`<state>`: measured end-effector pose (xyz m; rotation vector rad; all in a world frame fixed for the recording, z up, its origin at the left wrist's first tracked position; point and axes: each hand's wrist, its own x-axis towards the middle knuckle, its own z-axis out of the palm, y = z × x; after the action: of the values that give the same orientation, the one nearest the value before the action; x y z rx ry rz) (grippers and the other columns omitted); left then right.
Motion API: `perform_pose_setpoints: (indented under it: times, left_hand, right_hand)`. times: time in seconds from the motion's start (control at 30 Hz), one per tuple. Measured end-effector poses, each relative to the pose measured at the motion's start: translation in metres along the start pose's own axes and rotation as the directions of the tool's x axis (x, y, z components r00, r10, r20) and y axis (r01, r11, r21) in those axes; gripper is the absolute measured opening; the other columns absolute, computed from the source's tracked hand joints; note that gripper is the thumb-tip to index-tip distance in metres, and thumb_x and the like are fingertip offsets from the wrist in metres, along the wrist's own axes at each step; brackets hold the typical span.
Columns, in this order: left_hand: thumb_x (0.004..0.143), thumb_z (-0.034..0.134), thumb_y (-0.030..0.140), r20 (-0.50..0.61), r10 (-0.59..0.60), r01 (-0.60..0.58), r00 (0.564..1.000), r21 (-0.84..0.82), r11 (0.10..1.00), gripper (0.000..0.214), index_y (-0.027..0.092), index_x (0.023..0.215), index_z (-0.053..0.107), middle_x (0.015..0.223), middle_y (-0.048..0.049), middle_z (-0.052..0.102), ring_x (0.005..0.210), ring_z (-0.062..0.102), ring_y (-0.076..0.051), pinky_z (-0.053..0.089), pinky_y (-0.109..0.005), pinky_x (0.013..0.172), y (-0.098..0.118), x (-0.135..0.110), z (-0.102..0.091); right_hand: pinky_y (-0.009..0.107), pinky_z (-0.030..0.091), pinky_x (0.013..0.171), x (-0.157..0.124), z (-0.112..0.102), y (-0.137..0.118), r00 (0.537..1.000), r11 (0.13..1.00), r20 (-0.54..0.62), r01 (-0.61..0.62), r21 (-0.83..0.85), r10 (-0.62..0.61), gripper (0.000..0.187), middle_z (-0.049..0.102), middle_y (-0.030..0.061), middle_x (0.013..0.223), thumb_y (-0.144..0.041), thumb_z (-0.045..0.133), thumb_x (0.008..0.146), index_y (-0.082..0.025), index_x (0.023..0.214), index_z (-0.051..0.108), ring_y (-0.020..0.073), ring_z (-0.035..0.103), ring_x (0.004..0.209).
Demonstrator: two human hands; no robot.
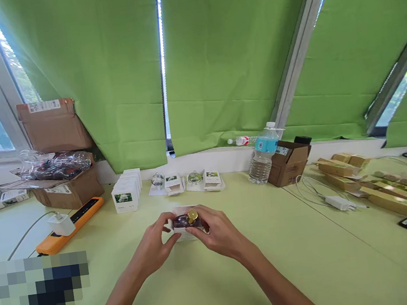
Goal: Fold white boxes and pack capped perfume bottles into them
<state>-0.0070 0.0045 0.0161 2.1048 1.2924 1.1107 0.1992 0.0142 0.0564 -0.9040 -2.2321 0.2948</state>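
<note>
Both my hands meet at the middle of the pale green table (285, 257). My left hand (151, 244) and my right hand (217, 233) grip a small dark glass bottle with a gold cap (187, 220) from either side. A white paper box (181, 233) sits beneath the bottle, partly hidden by my fingers. Farther back stand a stack of white boxes with a flower picture (126, 191) and two small clear glass bottles (157, 180) (194, 176), each next to an opened white box.
An orange power strip (68, 225) with a white plug lies at the left, behind a blurred dark patch. Cardboard boxes (64, 191) stand back left. A plastic water bottle (264, 154) and small carton (289, 162) stand back right. Kraft boxes (381, 194) and a white charger (339, 202) lie right.
</note>
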Motion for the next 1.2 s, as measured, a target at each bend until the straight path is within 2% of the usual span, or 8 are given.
perform_pose_setpoints:
  times: [0.17,0.3,0.43,0.47,0.57,0.63,0.93,1.2]
  left_hand:
    - [0.084,0.052,0.036,-0.01,-0.06,0.06,0.998,-0.051,0.997,0.056,0.03,0.135,0.028,0.112,-0.0062,0.063,0.093,0.062,-0.022,0.047,-0.04,0.085,0.002,0.0,0.006]
    - [0.084,0.052,0.035,0.006,-0.106,0.106,0.994,-0.108,0.988,0.062,0.03,0.139,0.023,0.109,-0.0051,0.066,0.099,0.061,-0.022,0.044,-0.039,0.088,-0.005,0.001,0.016]
    - [0.079,0.059,0.032,-0.008,-0.138,0.135,0.99,-0.171,0.976,0.091,0.024,0.145,-0.002,0.108,-0.0065,0.067,0.095,0.063,-0.021,0.044,-0.038,0.088,-0.017,0.003,0.028]
    - [0.078,0.06,0.033,0.016,-0.144,0.144,0.989,-0.183,0.972,0.088,0.023,0.145,0.004,0.107,-0.0066,0.067,0.093,0.064,-0.021,0.045,-0.036,0.085,-0.019,0.003,0.03]
    - [0.078,0.059,0.036,0.1,-0.151,0.165,0.984,-0.153,0.974,0.053,0.019,0.127,0.047,0.104,-0.0075,0.068,0.089,0.064,-0.023,0.048,-0.032,0.077,-0.024,0.005,0.033]
    - [0.078,0.058,0.035,0.119,-0.142,0.158,0.983,-0.143,0.977,0.036,0.018,0.11,0.059,0.103,-0.0067,0.069,0.089,0.062,-0.023,0.047,-0.032,0.077,-0.026,0.006,0.032]
    - [0.077,0.059,0.03,0.106,-0.107,0.126,0.989,-0.192,0.973,0.026,0.017,0.099,0.063,0.095,-0.0038,0.069,0.084,0.06,-0.021,0.046,-0.029,0.073,-0.024,0.009,0.029]
    - [0.077,0.058,0.032,0.111,-0.131,0.151,0.985,-0.201,0.968,0.028,0.017,0.1,0.064,0.094,-0.0031,0.069,0.085,0.061,-0.022,0.047,-0.029,0.072,-0.018,0.008,0.028]
  right_hand:
    - [0.027,0.044,0.067,0.0,0.002,0.001,1.0,1.0,-0.007,0.01,-0.022,-0.011,0.026,0.06,0.0059,0.106,-0.027,0.055,0.086,-0.023,0.111,0.054,0.0178,0.057,0.082]
    - [0.026,0.043,0.063,0.0,0.004,0.002,1.0,0.999,-0.008,0.0,-0.043,-0.001,0.023,0.059,0.0057,0.104,-0.026,0.055,0.085,-0.022,0.108,0.054,0.0161,0.056,0.077]
    - [0.026,0.043,0.064,-0.001,0.003,0.001,1.0,0.999,0.0,-0.007,-0.047,0.007,0.026,0.059,0.0057,0.107,-0.026,0.055,0.085,-0.023,0.111,0.053,0.0173,0.057,0.081]
    - [0.026,0.042,0.065,-0.001,0.003,0.0,1.0,0.999,0.004,-0.009,-0.047,0.009,0.026,0.059,0.0056,0.108,-0.026,0.055,0.085,-0.023,0.111,0.053,0.0177,0.058,0.082]
    - [0.027,0.043,0.066,-0.002,0.002,-0.001,1.0,0.999,0.011,-0.024,-0.045,0.024,0.033,0.061,0.0046,0.108,-0.026,0.055,0.085,-0.025,0.117,0.049,0.018,0.058,0.082]
    - [0.026,0.042,0.065,-0.002,0.002,-0.002,0.999,0.998,0.012,-0.041,-0.046,0.042,0.039,0.062,0.0037,0.106,-0.026,0.056,0.084,-0.026,0.122,0.046,0.0175,0.059,0.08]
    - [0.027,0.043,0.071,-0.003,0.003,-0.004,0.996,0.992,0.009,0.094,-0.088,-0.093,0.025,0.062,0.0053,0.102,-0.021,0.053,0.085,-0.024,0.11,0.052,0.0184,0.057,0.088]
    - [0.029,0.044,0.072,-0.003,0.003,-0.004,0.996,0.994,0.053,0.08,-0.067,-0.077,0.023,0.06,0.0055,0.101,-0.018,0.052,0.085,-0.023,0.108,0.053,0.0183,0.055,0.085]
